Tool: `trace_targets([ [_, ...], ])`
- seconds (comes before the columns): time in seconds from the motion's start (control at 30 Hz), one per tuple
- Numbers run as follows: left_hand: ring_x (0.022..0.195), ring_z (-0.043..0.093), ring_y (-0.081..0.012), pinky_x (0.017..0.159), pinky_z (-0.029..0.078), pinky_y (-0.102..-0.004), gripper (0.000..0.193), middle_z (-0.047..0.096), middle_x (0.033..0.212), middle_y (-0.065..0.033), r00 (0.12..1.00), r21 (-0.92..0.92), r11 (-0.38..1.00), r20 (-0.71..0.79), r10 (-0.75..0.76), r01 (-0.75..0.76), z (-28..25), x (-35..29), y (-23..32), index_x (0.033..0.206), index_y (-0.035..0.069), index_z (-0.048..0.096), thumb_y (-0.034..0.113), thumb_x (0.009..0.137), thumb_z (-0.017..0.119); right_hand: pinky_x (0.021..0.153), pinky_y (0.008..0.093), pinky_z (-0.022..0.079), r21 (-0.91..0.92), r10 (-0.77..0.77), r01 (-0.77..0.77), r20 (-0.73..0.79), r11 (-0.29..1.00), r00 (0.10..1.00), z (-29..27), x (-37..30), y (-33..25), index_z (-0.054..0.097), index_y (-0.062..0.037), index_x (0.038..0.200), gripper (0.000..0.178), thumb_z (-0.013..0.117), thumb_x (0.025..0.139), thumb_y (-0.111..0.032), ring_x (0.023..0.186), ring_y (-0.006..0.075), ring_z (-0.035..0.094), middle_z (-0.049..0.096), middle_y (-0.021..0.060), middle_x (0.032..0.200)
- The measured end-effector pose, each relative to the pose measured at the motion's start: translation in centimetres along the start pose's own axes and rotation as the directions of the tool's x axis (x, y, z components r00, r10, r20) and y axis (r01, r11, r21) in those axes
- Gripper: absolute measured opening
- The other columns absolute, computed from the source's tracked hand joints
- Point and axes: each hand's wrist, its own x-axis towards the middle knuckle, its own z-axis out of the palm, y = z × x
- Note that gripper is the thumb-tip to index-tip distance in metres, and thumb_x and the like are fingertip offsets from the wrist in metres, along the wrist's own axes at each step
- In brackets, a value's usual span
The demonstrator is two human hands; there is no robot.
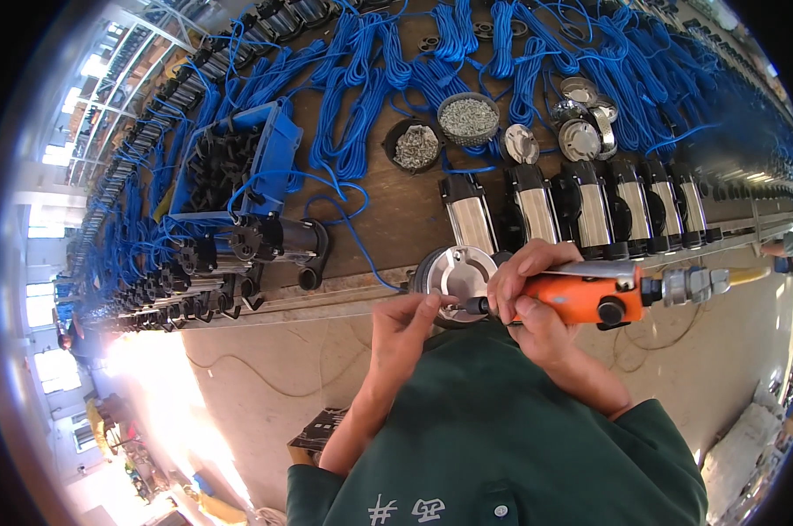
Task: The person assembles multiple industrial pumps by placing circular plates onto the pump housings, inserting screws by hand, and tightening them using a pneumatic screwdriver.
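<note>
My right hand (536,294) is wrapped round an orange air screwdriver (580,299), held level with its black bit end pointing left. That tip reaches the face of a round silver metal cap (460,273) on a pump body at the bench's front edge. Thumb and forefinger of my left hand (403,333) are pinched together at the cap's lower rim, right beside the tool's tip. Whatever they pinch is too small to make out. A blue cable (370,254) runs up from near the pump across the bench.
Several silver-and-black pump bodies (536,210) line the bench edge to the right, more (278,238) to the left. Behind are two bowls of small screws (468,117) (416,146), a blue crate (278,158) of black parts, loose metal caps (579,140) and coiled blue cables (352,123).
</note>
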Motion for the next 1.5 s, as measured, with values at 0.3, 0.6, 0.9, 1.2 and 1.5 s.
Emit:
trace_targets([
  [0.3, 0.055, 0.037, -0.004, 0.05, 0.026, -0.0207, 0.022, 0.05, 0.069, 0.0025, 0.996, -0.243, 0.97, -0.071, -0.047, 0.028, -0.3, 0.2, -0.5, 0.107, -0.004, 0.063, 0.009, 0.096, 0.049, 0.059, 0.0275, 0.05, -0.155, 0.038, -0.032, 0.035, 0.987, 0.999, -0.1, -0.7, 1.0, 0.046, 0.0002, 0.1, 0.025, 0.052, 0.076, 0.007, 0.065, 0.0146, 0.057, 0.054, 0.0107, 0.081],
  [0.6, 0.095, 0.064, -0.0263, 0.081, 0.053, -0.0333, 0.019, 0.061, 0.11, -0.0196, 0.959, -0.659, 0.74, -0.274, -0.07, -0.134, -2.6, 1.4, -3.3, 0.111, -0.004, 0.051, 0.004, 0.096, 0.042, 0.062, 0.032, 0.05, -0.288, 0.087, -0.008, 0.263, 0.958, 0.961, 0.6, -0.2, 1.0, 0.044, -0.0044, 0.097, 0.023, 0.054, 0.079, 0.005, 0.058, 0.0149, 0.053, 0.054, 0.0128, 0.083],
  [0.9, 0.054, 0.061, -0.0171, 0.043, 0.046, -0.025, 0.017, 0.066, 0.083, -0.0171, 0.977, -0.486, 0.867, -0.214, 0.001, -0.108, -2.6, -0.4, -1.6, 0.104, 0.002, 0.05, 0.017, 0.099, 0.051, 0.058, 0.0283, 0.049, -0.35, 0.107, -0.022, 0.226, 0.936, 0.968, 0.7, -0.1, 1.8, 0.044, -0.0021, 0.1, 0.026, 0.053, 0.077, 0.007, 0.058, 0.0164, 0.053, 0.054, 0.0131, 0.082],
  [1.2, 0.052, 0.056, -0.0143, 0.045, 0.044, -0.0241, 0.019, 0.064, 0.076, -0.0096, 0.986, -0.565, 0.81, 0.054, -0.155, 0.158, -0.4, -0.9, 0.5, 0.098, -0.003, 0.063, 0.014, 0.091, 0.064, 0.06, 0.0316, 0.047, -0.137, -0.028, 0.035, 0.05, 0.99, 0.998, 1.8, 0.6, -1.0, 0.041, -0.0036, 0.108, 0.032, 0.051, 0.077, -0.002, 0.058, 0.015, 0.05, 0.05, 0.0102, 0.082],
  [1.5, 0.049, 0.056, -0.0136, 0.043, 0.041, -0.0231, 0.018, 0.064, 0.073, -0.0097, 0.928, -0.565, 0.738, 0.271, -0.255, 0.368, 1.7, 0.0, 1.3, 0.095, -0.001, 0.064, 0.017, 0.091, 0.065, 0.061, 0.0321, 0.047, 0.026, -0.085, 0.088, -0.093, 0.996, 0.992, 0.0, 0.1, -3.0, 0.042, -0.0044, 0.107, 0.032, 0.049, 0.076, 0.001, 0.057, 0.0144, 0.049, 0.051, 0.0109, 0.084],
])
